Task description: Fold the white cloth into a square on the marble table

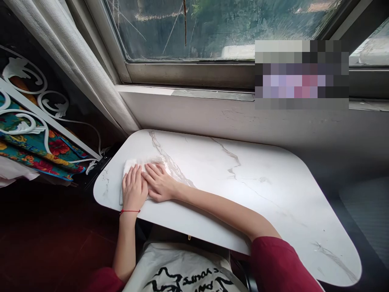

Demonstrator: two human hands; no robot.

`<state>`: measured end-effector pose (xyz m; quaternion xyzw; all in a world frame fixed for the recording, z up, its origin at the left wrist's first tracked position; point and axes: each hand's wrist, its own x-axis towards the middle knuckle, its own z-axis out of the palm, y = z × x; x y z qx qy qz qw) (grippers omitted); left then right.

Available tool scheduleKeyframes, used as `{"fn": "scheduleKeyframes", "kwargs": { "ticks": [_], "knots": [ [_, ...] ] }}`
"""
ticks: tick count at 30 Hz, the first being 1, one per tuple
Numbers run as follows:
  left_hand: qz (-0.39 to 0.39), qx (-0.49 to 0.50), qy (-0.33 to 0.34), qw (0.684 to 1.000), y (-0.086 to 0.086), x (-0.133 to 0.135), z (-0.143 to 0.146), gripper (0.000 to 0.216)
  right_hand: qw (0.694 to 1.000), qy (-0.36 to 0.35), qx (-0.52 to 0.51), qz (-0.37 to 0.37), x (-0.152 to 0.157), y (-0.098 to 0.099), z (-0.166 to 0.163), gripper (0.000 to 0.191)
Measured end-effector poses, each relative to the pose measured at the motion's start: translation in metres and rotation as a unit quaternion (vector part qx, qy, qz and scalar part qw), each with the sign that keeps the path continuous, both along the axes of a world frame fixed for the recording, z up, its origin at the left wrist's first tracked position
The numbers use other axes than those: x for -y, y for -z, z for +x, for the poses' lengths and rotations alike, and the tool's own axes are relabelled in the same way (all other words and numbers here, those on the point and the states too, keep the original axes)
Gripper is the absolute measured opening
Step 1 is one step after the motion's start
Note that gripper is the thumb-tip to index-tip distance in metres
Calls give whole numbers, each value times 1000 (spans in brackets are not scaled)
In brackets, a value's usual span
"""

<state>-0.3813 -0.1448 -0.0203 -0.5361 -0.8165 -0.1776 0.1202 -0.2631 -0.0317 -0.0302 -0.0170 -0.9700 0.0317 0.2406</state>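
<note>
A white cloth (pixel 131 163) lies flat on the left end of the white marbled tabletop (pixel 206 162). Both of my hands press down on it side by side, near the table's front left edge. My left hand (pixel 134 190), with a thin red string at the wrist, rests palm down with its fingers stretched out. From the right, my right hand (pixel 160 184) reaches across the table and lies flat with its fingers spread, touching the left one. Much of the cloth is hidden beneath the hands.
Behind the table are a wall and a window (pixel 212 32) with a sill (pixel 188 94); part of the sill is pixelated. A pale curtain (pixel 69 52) hangs at the left, beside a white scrolled metal frame (pixel 51 115) and flowered cloth (pixel 57 146). The table's corners are rounded.
</note>
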Motion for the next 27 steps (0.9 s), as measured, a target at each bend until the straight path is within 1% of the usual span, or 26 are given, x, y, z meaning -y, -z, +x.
{"fn": "scheduleKeyframes", "kwargs": {
  "ticks": [3,7,11,14,18,22,25,27],
  "knots": [
    [-7,7,16,1000,-1,10,1,55,1000,-20,3,-2,6,-10,1,58],
    [-9,21,31,999,1,34,4,56,997,-71,31,13,19,-22,3,48],
    [-6,12,38,999,4,58,9,54,993,-103,31,48,33,-20,4,40],
    [5,2,36,999,5,64,11,53,993,-99,27,53,38,-17,4,39],
    [16,-3,25,1000,5,58,9,54,994,-90,33,51,35,-15,1,40],
    [13,-6,11,1000,7,45,7,55,994,-89,36,52,22,-13,-4,47],
    [-15,-11,-22,1000,7,23,5,57,994,-96,33,38,1,-10,-6,54],
    [-55,-20,-32,998,4,-1,0,59,995,-93,24,25,-18,-7,-7,57]
  ]
}}
